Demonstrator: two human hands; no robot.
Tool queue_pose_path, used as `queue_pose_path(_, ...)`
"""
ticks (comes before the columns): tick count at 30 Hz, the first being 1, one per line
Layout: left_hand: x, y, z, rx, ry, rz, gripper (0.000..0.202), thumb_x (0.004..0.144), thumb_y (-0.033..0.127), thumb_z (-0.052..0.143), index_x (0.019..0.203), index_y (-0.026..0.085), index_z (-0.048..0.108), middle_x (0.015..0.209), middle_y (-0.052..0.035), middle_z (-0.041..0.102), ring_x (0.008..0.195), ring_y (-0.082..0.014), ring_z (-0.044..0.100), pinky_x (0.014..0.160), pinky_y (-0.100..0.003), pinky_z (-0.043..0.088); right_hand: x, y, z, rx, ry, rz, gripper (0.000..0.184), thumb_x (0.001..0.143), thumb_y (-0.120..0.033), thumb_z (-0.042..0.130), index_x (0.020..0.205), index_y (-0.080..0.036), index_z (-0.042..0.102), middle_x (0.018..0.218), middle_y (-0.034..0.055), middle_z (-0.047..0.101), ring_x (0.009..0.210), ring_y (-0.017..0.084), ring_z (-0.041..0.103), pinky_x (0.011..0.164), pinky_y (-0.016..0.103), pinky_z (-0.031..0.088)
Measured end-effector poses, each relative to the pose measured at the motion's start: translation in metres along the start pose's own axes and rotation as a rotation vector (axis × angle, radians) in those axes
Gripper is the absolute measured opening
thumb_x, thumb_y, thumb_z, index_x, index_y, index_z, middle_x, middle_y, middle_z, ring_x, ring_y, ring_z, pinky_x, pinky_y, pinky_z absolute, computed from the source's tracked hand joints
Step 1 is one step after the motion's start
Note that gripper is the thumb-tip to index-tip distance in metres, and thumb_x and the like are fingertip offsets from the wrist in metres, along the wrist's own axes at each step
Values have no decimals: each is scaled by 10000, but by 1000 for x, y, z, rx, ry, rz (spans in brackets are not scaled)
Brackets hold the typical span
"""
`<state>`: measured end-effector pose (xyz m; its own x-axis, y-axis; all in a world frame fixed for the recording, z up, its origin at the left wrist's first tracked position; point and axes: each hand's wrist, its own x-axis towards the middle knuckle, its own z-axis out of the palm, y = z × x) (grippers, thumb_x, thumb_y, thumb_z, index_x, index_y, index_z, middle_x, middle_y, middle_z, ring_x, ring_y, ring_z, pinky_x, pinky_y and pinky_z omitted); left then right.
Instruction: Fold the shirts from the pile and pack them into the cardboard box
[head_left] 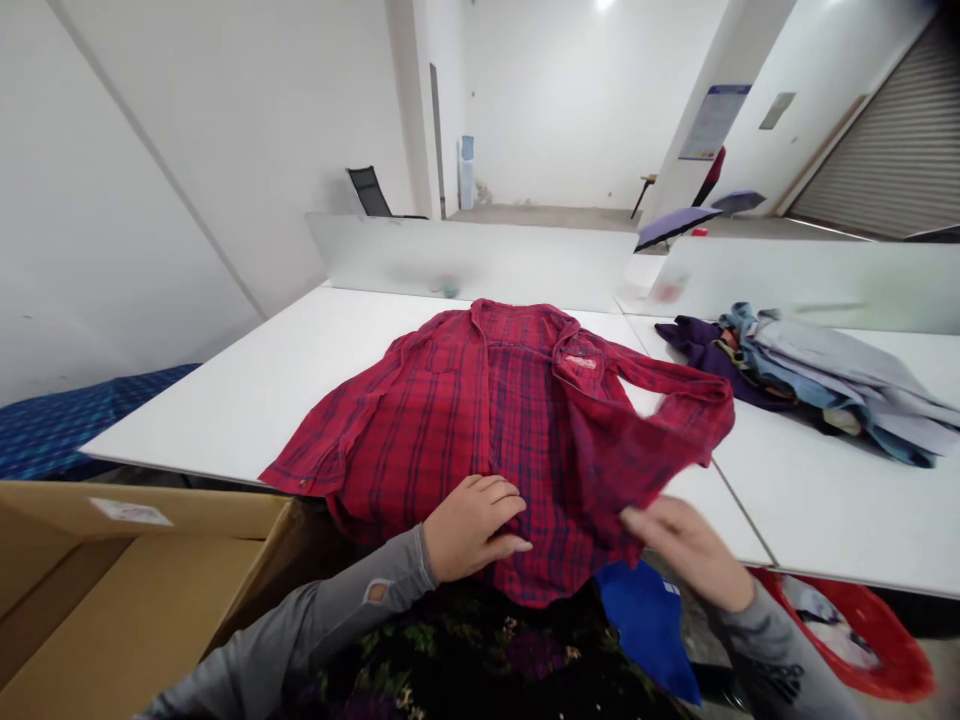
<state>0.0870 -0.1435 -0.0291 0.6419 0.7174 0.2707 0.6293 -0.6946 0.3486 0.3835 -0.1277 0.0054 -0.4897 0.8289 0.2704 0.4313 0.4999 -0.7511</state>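
A red and navy plaid shirt (442,410) lies spread on the white table, its collar toward the far side and its hem hanging over the near edge. One front panel is folded back on the right, showing the inside. My left hand (476,528) rests on the shirt near the hem, thumb apart from the fingers. At the right, my right hand (686,545) pinches the lower corner of the loose front panel, which is lifted and blurred by motion. The right sleeve lies bent on the table behind it.
A pile of folded clothes (832,370) sits on the right of the table (817,500). An open cardboard box (142,590) stands at the lower left. Below the right edge are a red basin (900,650) and blue cloth (649,625). A frosted divider (525,262) runs along the back.
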Motion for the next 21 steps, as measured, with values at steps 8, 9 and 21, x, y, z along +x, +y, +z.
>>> queue_pose_path(8,23,-9,-15,-345,118,-304,459,987,395,385,1391,176,390,1026,-46,679,893,-166,658,856,-294,498,20,-37,35,-294,-622,-289,219,896,-392,581,951,-210,691,993,66,705,977,215,616,914,373,412)
queue_pose_path(9,29,-10,-16,-325,98,-290,528,975,434,407,1434,180,349,1051,-55,672,890,-175,659,849,-301,503,23,-41,36,-262,-657,-313,219,881,-395,601,946,-207,693,1066,78,693,999,221,616,915,375,418)
queue_pose_path(21,86,-15,10,89,-164,39,493,946,619,329,989,237,639,795,-40,673,755,-195,670,604,-242,480,209,71,-42,-205,101,413,251,851,-399,546,812,-164,624,656,36,656,552,153,633,524,250,500)
